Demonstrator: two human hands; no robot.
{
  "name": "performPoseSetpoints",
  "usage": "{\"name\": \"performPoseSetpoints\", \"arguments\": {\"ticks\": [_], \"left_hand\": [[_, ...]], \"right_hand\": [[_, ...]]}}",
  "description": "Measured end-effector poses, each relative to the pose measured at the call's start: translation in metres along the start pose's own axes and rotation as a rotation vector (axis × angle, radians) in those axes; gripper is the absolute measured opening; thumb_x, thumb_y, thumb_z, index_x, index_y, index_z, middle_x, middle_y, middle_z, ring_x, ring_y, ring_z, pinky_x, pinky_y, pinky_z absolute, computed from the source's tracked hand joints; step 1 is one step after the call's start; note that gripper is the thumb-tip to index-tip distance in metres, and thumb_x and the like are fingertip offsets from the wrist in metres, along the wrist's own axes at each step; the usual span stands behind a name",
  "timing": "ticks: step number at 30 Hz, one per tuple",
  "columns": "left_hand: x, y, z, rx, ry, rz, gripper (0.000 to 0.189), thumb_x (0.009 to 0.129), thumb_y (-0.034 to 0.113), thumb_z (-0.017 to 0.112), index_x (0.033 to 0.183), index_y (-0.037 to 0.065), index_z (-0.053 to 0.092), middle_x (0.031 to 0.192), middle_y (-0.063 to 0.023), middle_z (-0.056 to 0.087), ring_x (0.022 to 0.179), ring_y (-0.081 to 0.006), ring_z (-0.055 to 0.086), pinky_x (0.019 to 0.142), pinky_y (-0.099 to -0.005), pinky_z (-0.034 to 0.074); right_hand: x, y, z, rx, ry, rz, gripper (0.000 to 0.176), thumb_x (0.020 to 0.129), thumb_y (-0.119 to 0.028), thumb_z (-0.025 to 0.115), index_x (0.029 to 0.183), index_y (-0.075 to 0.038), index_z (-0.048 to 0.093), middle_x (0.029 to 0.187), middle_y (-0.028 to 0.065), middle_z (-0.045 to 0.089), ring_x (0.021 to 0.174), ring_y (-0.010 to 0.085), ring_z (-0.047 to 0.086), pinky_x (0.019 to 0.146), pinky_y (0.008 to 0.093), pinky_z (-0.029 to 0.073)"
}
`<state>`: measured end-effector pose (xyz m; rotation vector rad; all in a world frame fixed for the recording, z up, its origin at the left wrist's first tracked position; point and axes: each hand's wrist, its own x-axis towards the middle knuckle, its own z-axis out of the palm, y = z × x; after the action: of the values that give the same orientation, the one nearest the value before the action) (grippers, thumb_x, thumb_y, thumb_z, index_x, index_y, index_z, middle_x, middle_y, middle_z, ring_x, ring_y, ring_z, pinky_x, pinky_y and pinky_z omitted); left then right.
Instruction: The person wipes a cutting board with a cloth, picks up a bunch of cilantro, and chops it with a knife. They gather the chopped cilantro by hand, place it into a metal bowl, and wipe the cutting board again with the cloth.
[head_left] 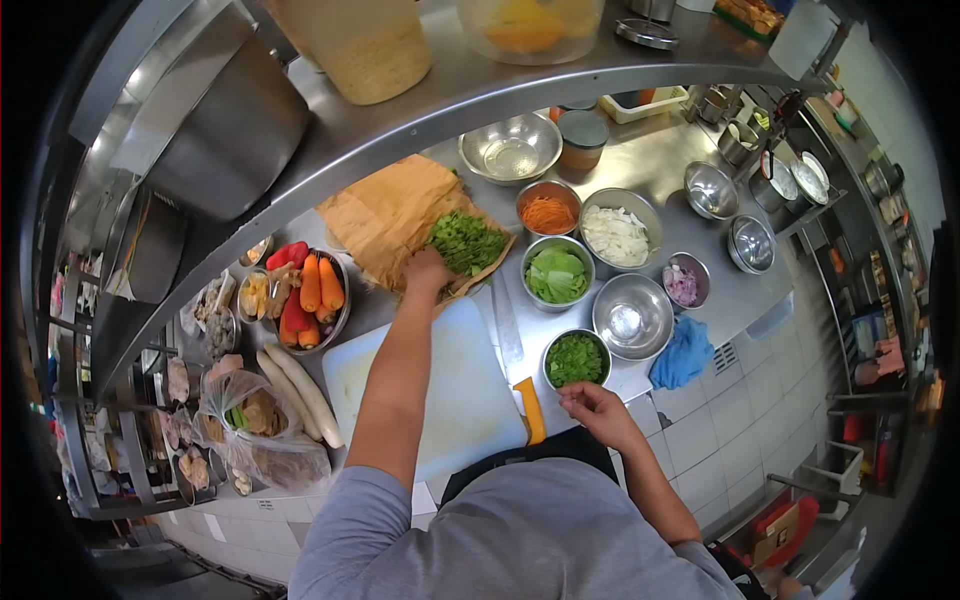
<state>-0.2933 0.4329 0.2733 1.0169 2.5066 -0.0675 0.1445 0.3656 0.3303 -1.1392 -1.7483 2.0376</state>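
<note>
My left hand reaches to the near edge of a spread brown paper wrapping, right beside a bunch of leafy green herbs. Its fingers curl downward, and what they grip is hidden. Close to my body, my right hand pinches at the near rim of a metal bowl of chopped greens. Between my arms lies a white cutting board. A knife with a yellow handle rests along the board's right edge, its blade pointing away from me.
Bowls of cut lettuce, shredded carrot, white vegetable pieces and chopped onion stand right, around a metal bowl. A blue cloth hangs at the edge. Carrots and white radishes lie left. A steel shelf overhangs the back.
</note>
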Motion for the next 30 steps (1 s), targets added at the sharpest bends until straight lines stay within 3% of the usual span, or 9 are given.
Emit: {"name": "performPoseSetpoints", "arguments": {"ticks": [1,5,8,11,14,18,24,27,30], "left_hand": [[0.013,-0.015,0.008,-0.097,0.082,0.053,0.086,0.061,0.046,0.089,0.128,0.000,0.058,0.122,-0.0220,0.067,0.111,-0.0328,0.066,0.093,-0.0411,0.052],[0.008,-0.032,-0.041,-0.290,-0.087,0.104,0.049,0.070,0.033,0.080,0.103,-0.001,0.072,0.102,-0.0202,0.072,0.098,-0.0339,0.068,0.083,-0.0413,0.052],[0.039,-0.069,-0.035,-0.637,-0.323,0.076,0.071,0.072,0.039,0.081,0.130,0.003,0.060,0.121,-0.0164,0.065,0.099,-0.0260,0.064,0.079,-0.0427,0.053],[-0.006,-0.064,-0.066,-0.950,-0.470,-0.066,0.072,0.078,0.039,0.077,0.138,0.008,0.054,0.138,-0.0172,0.055,0.118,-0.0288,0.057,0.091,-0.0462,0.049],[-0.010,-0.076,-0.059,-1.101,-0.409,-0.066,0.081,0.076,0.042,0.078,0.144,0.011,0.047,0.152,-0.0181,0.041,0.137,-0.0309,0.040,0.106,-0.0503,0.038],[-0.035,-0.078,-0.060,-1.303,-0.288,-0.089,0.060,0.080,0.032,0.075,0.130,0.005,0.058,0.127,-0.0133,0.062,0.117,-0.0268,0.058,0.099,-0.0417,0.046],[-0.048,-0.098,-0.045,-1.459,-0.084,-0.063,0.062,0.075,0.031,0.074,0.129,0.005,0.059,0.127,-0.0123,0.061,0.115,-0.0282,0.057,0.100,-0.0421,0.045],[-0.029,-0.145,0.001,-1.599,-0.010,-0.006,0.066,0.072,0.027,0.072,0.132,0.004,0.056,0.126,-0.0127,0.062,0.111,-0.0292,0.060,0.097,-0.0446,0.048],[-0.081,-0.143,0.011,-1.932,-0.088,0.279,0.071,0.071,0.029,0.071,0.135,0.003,0.053,0.126,-0.0135,0.062,0.108,-0.0307,0.063,0.090,-0.0446,0.053]], "right_hand": [[-0.001,-0.001,-0.002,-0.007,0.006,-0.008,0.024,0.095,-0.014,0.068,0.117,-0.004,0.068,0.094,-0.0018,0.067,0.077,0.0051,0.053,0.073,0.0219,0.047],[-0.007,0.007,-0.007,0.021,0.029,-0.029,0.024,0.095,-0.015,0.069,0.117,-0.004,0.068,0.092,-0.0021,0.067,0.076,0.0053,0.052,0.072,0.0221,0.047],[-0.006,0.008,-0.008,0.055,0.035,-0.035,0.025,0.095,-0.015,0.069,0.116,-0.003,0.068,0.092,-0.0021,0.067,0.075,0.0053,0.052,0.071,0.0223,0.047],[-0.005,0.011,-0.008,0.034,0.027,-0.019,0.025,0.095,-0.015,0.069,0.117,-0.003,0.068,0.091,-0.0020,0.067,0.075,0.0053,0.052,0.071,0.0224,0.047],[-0.003,0.011,-0.008,-0.006,0.009,-0.021,0.026,0.095,-0.016,0.069,0.118,-0.004,0.068,0.091,-0.0016,0.066,0.075,0.0057,0.052,0.070,0.0228,0.046],[-0.003,0.005,-0.004,-0.053,-0.060,-0.049,0.027,0.095,-0.016,0.068,0.119,-0.004,0.067,0.092,-0.0002,0.066,0.077,0.0069,0.053,0.072,0.0237,0.047],[0.000,0.015,0.004,-0.125,-0.228,-0.041,0.028,0.096,-0.012,0.066,0.122,-0.003,0.064,0.103,0.0023,0.068,0.089,0.0084,0.060,0.080,0.0251,0.050],[0.006,0.028,0.011,-0.127,-0.288,-0.027,0.028,0.096,-0.012,0.065,0.123,-0.003,0.063,0.102,0.0024,0.067,0.090,0.0086,0.060,0.081,0.0251,0.050],[0.013,0.034,0.022,-0.142,-0.325,-0.061,0.028,0.097,-0.013,0.065,0.122,-0.003,0.063,0.098,0.0010,0.066,0.087,0.0074,0.059,0.077,0.0245,0.050]]}}
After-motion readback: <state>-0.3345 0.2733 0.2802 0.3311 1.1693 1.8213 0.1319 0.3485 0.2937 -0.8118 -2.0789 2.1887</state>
